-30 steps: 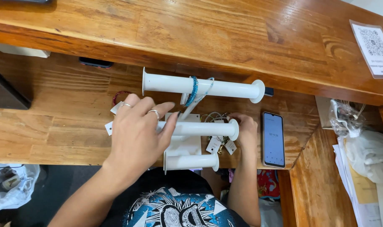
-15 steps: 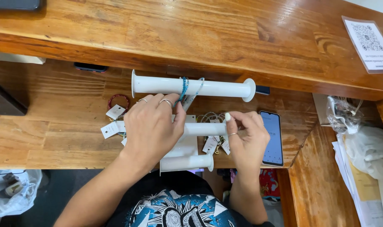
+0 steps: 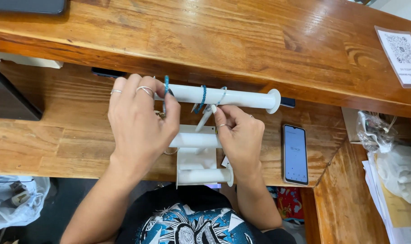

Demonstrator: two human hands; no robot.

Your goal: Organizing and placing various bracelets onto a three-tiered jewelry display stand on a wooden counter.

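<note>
Pinched a blue beaded bracelet (image 3: 165, 92) between thumb and forefinger of the ringed left hand (image 3: 140, 122), right at the left end of the top bar of the white three-bar plastic display stand (image 3: 194, 140), with the other fingers curled loosely over that end. Pinched a narrow white tag-like strip (image 3: 204, 119) in the fingertips of the right hand (image 3: 239, 133), just below the stand's top bar and in front of its middle bar; could not tell what the strip was tied to. Hung near the middle of the stand's top bar, close together: a second blue bracelet (image 3: 202, 99) and a thin pale bracelet (image 3: 221, 96). Lay flat just right of the stand: a black smartphone (image 3: 296, 154), screen lit, on the varnished wooden counter (image 3: 56, 135). Sat well right of the stand: crumpled clear plastic bags (image 3: 395, 167). Judged the stand light and braced by neither hand, so risked tipping or sliding it with a sideways tug at the bar's end. Risked dropping the held bracelet past the counter's near edge, in front of the stand, through a loosened pinch. Risked snagging the two hung bracelets with the strip and dragging them along the bar.
</note>
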